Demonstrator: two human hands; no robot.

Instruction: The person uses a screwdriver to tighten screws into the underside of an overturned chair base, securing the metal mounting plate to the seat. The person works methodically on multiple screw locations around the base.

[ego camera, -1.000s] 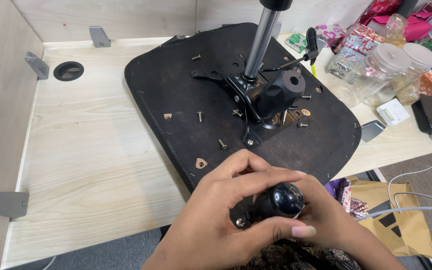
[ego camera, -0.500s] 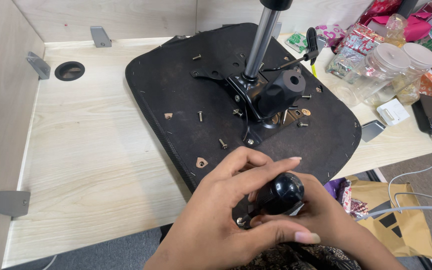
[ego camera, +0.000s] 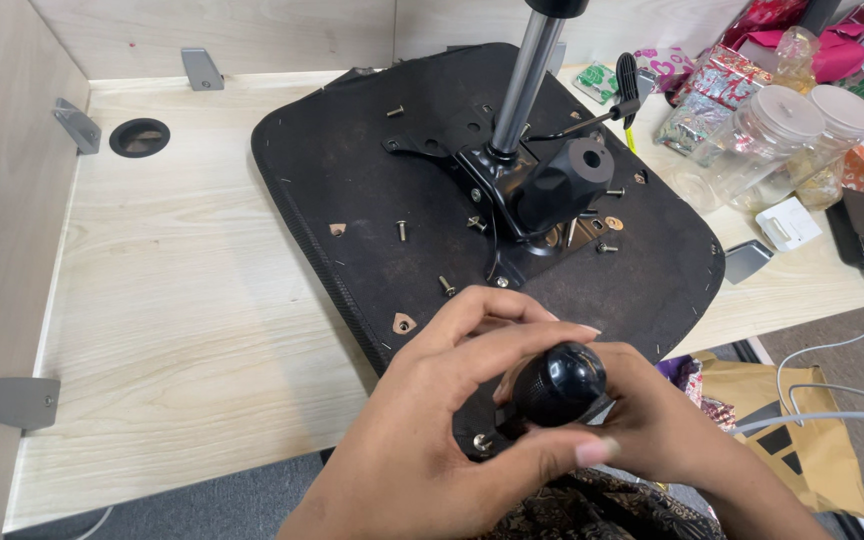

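Black and rounded, a knob (ego camera: 558,382) is being gripped at the near edge of the seat base (ego camera: 352,180), which is lying upside down on the desk (ego camera: 172,300). The left hand (ego camera: 442,450) is being curled over the knob, thumb below and fingers arched above; the right hand (ego camera: 657,425) is being closed against it from the other side. A small bracket and screw (ego camera: 480,440) are showing just beneath the knob, though whether the knob is being threaded on or off cannot be told from this angle. Further up, the mechanism (ego camera: 542,195) with its gas column (ego camera: 527,80) is already being held on the base. Several screws (ego camera: 447,285) are lying loose around it, well apart from the hands, so fastening is being judged unfinished, with much work left.
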